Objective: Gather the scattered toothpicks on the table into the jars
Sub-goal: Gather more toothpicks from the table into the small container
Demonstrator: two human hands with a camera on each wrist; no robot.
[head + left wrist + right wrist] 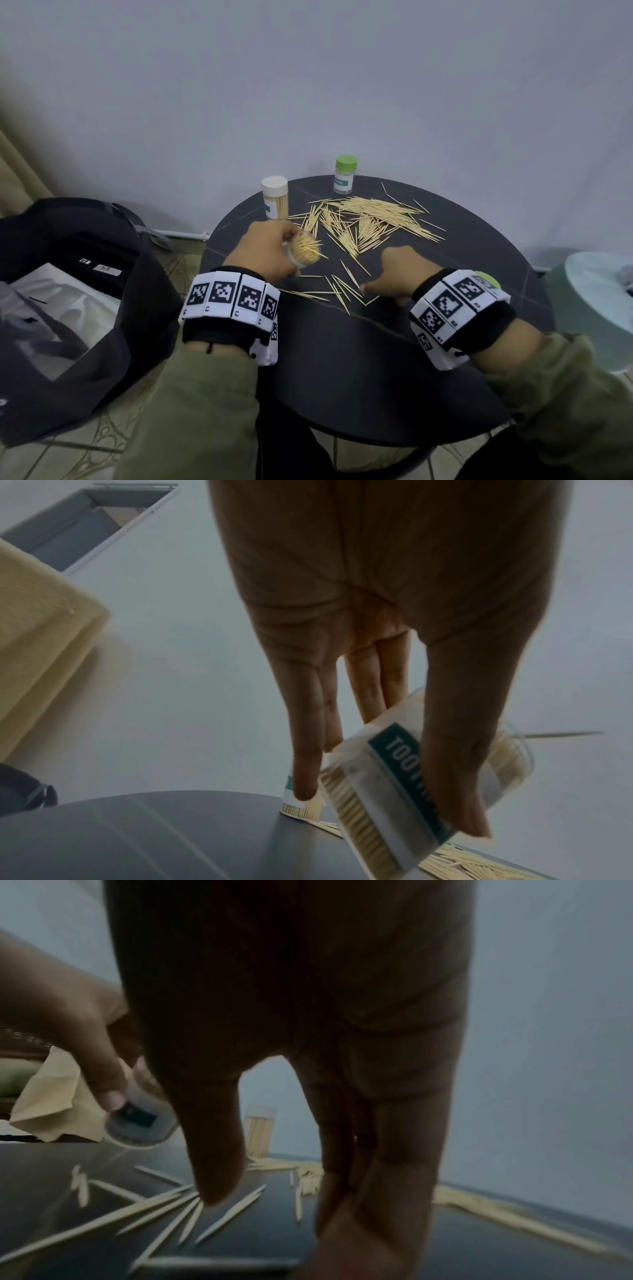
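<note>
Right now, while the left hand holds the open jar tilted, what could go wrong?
1. The open jar in the left hand leans mouth-out and is packed full; toothpicks may slide out.
2. The right hand reaches for loose toothpicks near the table front; a sweep might push some off.

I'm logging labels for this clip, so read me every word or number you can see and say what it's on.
"TOOT", the rest hidden by the thumb: teal label on the open jar held by the left hand.
Green-lid jar: vertical label, too small to read.
White-lid jar: label unreadable.
Wristbands: square code markers, tiny characters, unreadable.
</note>
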